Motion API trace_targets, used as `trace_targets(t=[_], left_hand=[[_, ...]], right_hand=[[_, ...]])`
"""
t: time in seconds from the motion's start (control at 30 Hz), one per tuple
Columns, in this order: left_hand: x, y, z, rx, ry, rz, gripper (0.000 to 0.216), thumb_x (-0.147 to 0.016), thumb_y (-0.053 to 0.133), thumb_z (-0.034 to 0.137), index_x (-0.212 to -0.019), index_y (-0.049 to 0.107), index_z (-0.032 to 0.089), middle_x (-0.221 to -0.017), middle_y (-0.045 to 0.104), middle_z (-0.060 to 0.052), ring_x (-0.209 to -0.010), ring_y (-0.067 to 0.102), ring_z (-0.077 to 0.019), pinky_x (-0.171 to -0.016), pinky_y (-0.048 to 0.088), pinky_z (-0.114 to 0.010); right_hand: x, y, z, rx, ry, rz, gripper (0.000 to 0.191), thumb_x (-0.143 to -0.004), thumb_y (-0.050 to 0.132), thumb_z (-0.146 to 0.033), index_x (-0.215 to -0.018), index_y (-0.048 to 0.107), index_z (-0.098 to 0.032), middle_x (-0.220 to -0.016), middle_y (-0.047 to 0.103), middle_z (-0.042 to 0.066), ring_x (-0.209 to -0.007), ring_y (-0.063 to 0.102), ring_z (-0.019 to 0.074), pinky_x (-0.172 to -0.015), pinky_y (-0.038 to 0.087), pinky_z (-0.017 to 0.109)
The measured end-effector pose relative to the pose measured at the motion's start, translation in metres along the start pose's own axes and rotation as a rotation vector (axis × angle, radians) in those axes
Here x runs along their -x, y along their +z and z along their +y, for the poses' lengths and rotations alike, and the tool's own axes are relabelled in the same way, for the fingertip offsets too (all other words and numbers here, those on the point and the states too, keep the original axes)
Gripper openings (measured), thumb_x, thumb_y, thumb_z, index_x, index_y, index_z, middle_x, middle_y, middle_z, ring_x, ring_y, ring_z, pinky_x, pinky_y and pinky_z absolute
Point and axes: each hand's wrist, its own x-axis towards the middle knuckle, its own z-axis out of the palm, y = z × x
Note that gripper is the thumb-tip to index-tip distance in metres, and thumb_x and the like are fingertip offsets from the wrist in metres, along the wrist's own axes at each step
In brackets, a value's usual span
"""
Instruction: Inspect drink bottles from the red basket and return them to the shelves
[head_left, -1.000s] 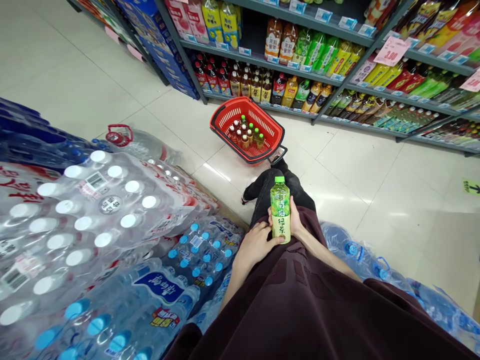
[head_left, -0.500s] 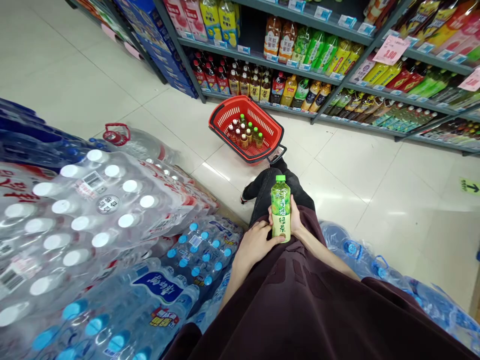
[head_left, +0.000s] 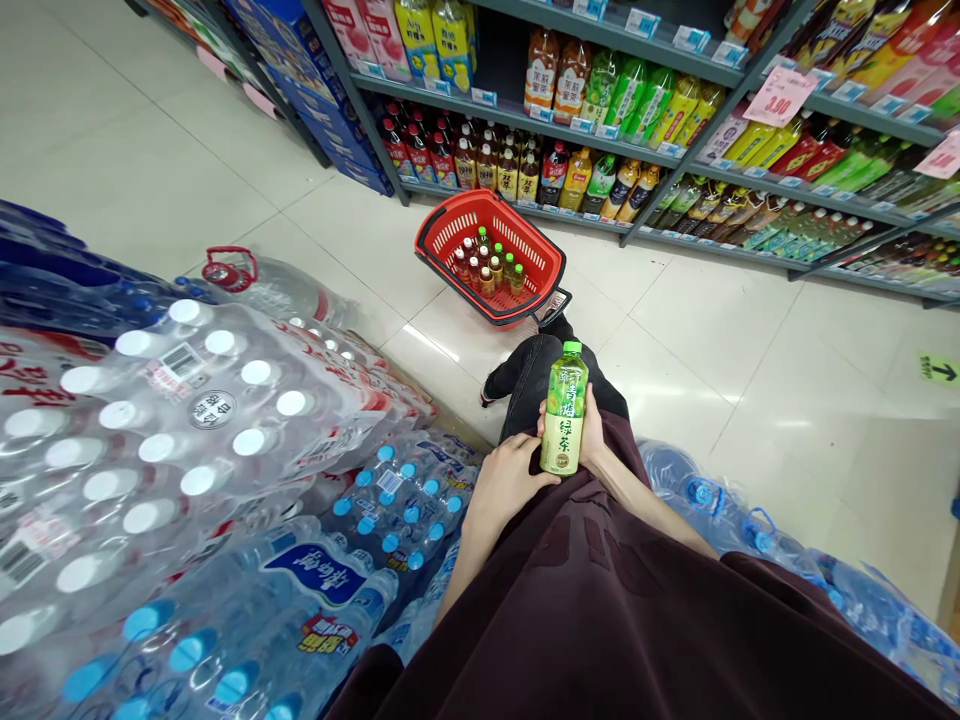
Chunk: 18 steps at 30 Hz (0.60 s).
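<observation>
A green tea bottle (head_left: 564, 415) with a bright green cap and a green-yellow label leans a little to the right in front of my body. My right hand (head_left: 592, 430) is closed around it from behind and the right side. Against its lower left side is my left hand (head_left: 514, 478), with the thumb at the base and the other fingers curled, partly hidden. Beyond my bent knees, a red shopping basket (head_left: 534, 215) with a black rim rests on the floor. Several small bottles (head_left: 487, 265) with green and white caps stand inside it.
Shelves (head_left: 517, 110) of bottled drinks with price tags run along the far side. Wrapped packs of white-capped bottles (head_left: 232, 400) and blue-capped water bottles (head_left: 405, 500) are stacked at my left. Large water jugs (head_left: 705, 500) stand behind me on the right.
The bottle has tilted slightly to the right and turned, so its label faces me more fully. My left thumb has shifted from the label's front toward the lower left edge. The basket stays put.
</observation>
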Motion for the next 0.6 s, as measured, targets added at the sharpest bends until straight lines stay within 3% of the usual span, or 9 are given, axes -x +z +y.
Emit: trace_targets(t=[0.17, 0.37, 0.6], left_hand=[[0.0, 0.005, -0.003, 0.075, 0.125, 0.177, 0.05, -0.079, 0.084, 0.023, -0.125, 0.066, 0.022, -0.124, 0.07, -0.003, -0.114, 0.067, -0.0234, -0.098, 0.055, -0.036], [-0.001, 0.01, -0.007, -0.03, 0.368, 0.319, 0.041, -0.085, 0.08, 0.028, -0.123, 0.068, 0.018, -0.119, 0.074, -0.005, -0.109, 0.068, -0.0227, -0.093, 0.059, -0.037], [-0.003, 0.01, -0.007, 0.014, 0.494, 0.386, 0.035, -0.09, 0.074, 0.026, -0.124, 0.067, 0.018, -0.117, 0.076, -0.004, -0.107, 0.069, -0.0211, -0.091, 0.061, -0.036]], right_hand=[[-0.002, -0.002, -0.005, -0.036, -0.07, 0.026, 0.078, -0.093, 0.031, -0.084, -0.098, 0.068, -0.016, -0.069, 0.069, 0.007, -0.063, 0.069, 0.0227, -0.056, 0.059, 0.034], [-0.002, -0.004, -0.007, -0.052, -0.111, 0.02, 0.067, -0.099, 0.03, -0.074, -0.104, 0.065, -0.017, -0.073, 0.068, 0.006, -0.058, 0.065, 0.0204, -0.05, 0.055, 0.031], [0.0, 0.005, -0.01, -0.107, -0.119, 0.017, 0.062, -0.101, 0.026, -0.069, -0.115, 0.062, -0.019, -0.073, 0.065, 0.003, -0.053, 0.059, 0.0173, -0.047, 0.051, 0.028]])
